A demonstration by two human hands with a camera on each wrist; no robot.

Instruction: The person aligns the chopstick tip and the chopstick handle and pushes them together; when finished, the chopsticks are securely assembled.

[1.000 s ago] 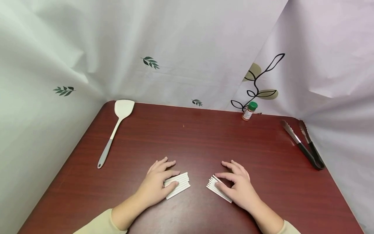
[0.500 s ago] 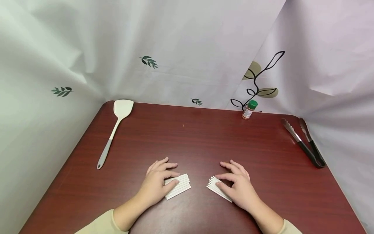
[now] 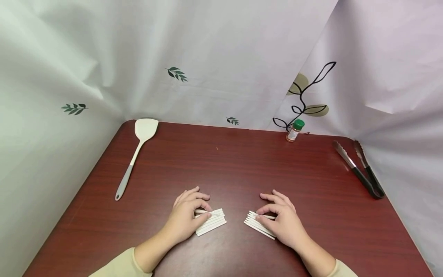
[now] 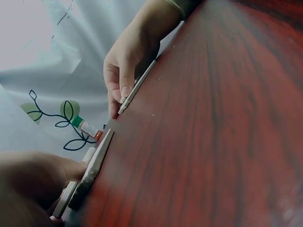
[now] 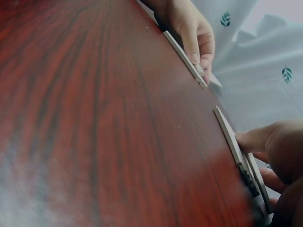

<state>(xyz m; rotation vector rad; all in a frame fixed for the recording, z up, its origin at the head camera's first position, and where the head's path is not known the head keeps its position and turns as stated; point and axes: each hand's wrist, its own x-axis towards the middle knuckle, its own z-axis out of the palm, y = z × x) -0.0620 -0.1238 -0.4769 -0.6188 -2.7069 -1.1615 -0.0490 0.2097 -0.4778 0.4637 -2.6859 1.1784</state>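
Left hand (image 3: 183, 220) pinches a slim white stick (image 3: 200, 211), right hand (image 3: 285, 223) a matching stick (image 3: 271, 217); a loose pinch could drop either, scattering the flat white stick rows (image 3: 214, 224) beneath the hands!

Head view: from above near side of dark red wood-grain table (image 3: 221, 169), facing forward and down; widest, farthest from hands. Left wrist view: low, tilted, close beside bare left hand (image 3: 183, 221), facing across tabletop to bare right hand (image 3: 285, 223). Right wrist view: low, close beside right hand, tilted opposite way, facing left hand. All three share both hands, table, white leaf-print cloth backdrop (image 3: 221, 46); head and left wrist share small green-capped bottle (image 3: 292, 134).
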